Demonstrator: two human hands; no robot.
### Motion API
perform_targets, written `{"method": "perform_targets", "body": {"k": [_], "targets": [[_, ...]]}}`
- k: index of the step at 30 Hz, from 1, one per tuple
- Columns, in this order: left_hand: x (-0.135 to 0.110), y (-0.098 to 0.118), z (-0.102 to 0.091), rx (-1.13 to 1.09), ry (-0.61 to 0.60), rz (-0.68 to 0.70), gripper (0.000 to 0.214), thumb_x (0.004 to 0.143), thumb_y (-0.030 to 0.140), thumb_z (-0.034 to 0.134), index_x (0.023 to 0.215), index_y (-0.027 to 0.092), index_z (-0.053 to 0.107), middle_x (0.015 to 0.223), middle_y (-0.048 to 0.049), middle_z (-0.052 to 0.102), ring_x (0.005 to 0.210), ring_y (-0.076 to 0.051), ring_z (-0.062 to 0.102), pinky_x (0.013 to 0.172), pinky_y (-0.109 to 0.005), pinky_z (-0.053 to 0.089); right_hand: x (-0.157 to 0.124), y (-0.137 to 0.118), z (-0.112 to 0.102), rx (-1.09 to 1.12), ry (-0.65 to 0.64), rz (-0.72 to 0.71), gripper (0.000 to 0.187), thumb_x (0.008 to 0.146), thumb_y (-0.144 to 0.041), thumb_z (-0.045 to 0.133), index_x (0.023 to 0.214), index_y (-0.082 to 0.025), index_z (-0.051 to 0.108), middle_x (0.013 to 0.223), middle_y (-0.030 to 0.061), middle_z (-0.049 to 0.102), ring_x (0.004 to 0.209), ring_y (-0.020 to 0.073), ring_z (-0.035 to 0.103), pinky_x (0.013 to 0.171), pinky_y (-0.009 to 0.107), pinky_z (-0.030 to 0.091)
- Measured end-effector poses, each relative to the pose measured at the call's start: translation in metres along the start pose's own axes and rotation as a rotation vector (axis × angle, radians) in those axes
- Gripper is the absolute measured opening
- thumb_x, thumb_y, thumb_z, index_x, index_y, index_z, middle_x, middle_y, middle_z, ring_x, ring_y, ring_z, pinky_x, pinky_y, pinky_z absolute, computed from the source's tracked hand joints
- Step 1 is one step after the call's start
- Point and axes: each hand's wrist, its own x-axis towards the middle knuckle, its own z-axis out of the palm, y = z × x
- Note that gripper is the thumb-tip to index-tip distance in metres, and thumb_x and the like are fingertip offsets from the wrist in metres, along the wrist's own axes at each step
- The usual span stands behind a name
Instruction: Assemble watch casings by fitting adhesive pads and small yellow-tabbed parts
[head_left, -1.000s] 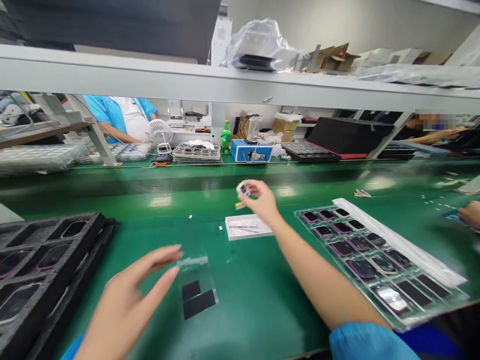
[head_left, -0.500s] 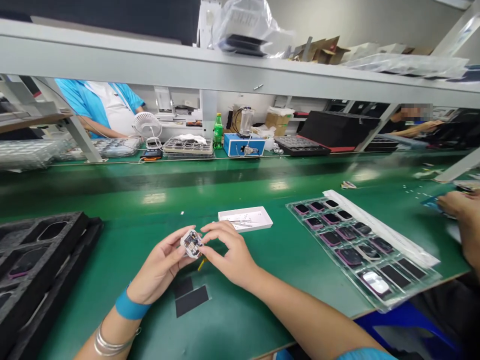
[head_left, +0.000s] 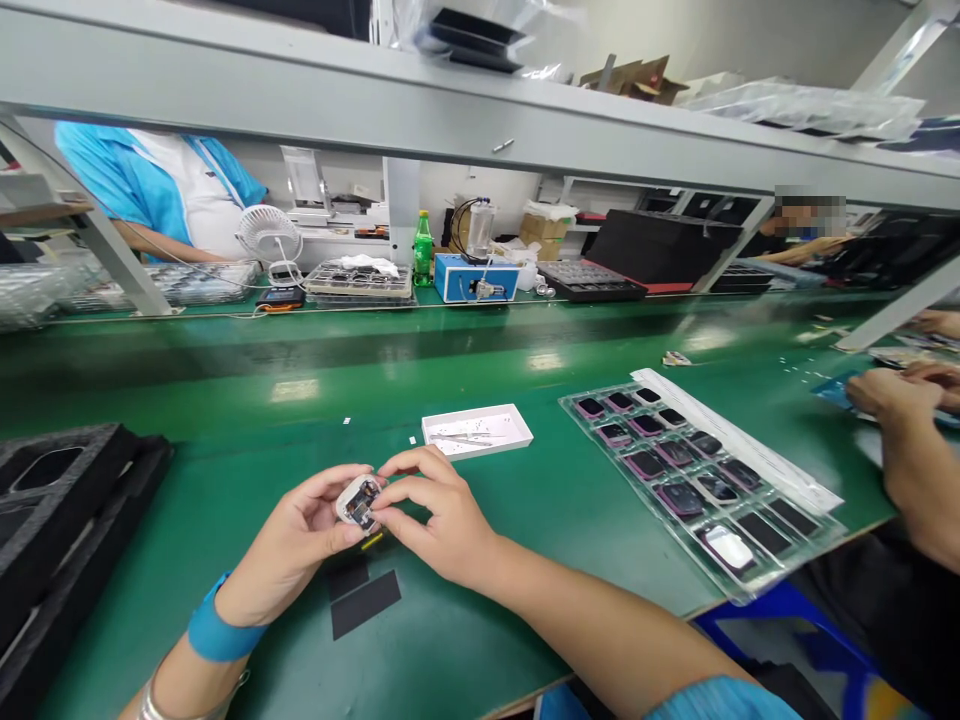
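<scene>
White rounded housing with exposed electronics [head_left: 358,505] is held above the glossy green tabletop [head_left: 232,460], and from my remote seat I see both hands meeting on it. My left hand [head_left: 300,530] cups it from the left, thumb along its near edge, forearm angled up from the lower left. My right hand [head_left: 442,515] comes in from the right, fingers bent, tips gathered at the housing's right side; whether they pinch a part, I cannot tell. Nearer me lies a matte black rectangular sheet [head_left: 366,604]; beyond my right hand, a shallow white rectangular tray [head_left: 504,425].
</scene>
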Motion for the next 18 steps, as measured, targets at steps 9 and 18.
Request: {"method": "perform_targets", "body": {"k": [9, 18], "targets": [[0.001, -0.002, 0.002, 0.036, -0.032, 0.001, 0.038, 0.063, 0.019, 0.077, 0.098, 0.023, 0.064, 0.094, -0.0033, 0.064, 0.081, -0.015, 0.058, 0.072, -0.021, 0.049, 0.0, 0.0, -0.003, -0.061, -0.108, 0.085, 0.003, 0.078, -0.02, 0.065, 0.078, -0.02, 0.063, 0.103, 0.0039, 0.059, 0.101, 0.0165, 0.052, 0.092, 0.034, 0.04], [0.002, -0.002, 0.0, -0.052, 0.023, 0.008, 0.04, 0.063, 0.022, 0.078, 0.099, 0.024, 0.062, 0.096, -0.0026, 0.065, 0.085, -0.015, 0.06, 0.074, -0.02, 0.049, 0.009, -0.003, -0.019, -0.222, -0.131, 0.002, 0.004, 0.087, -0.02, 0.052, 0.084, -0.019, 0.054, 0.098, 0.0061, 0.058, 0.096, 0.0174, 0.051, 0.087, 0.033, 0.04]]}}
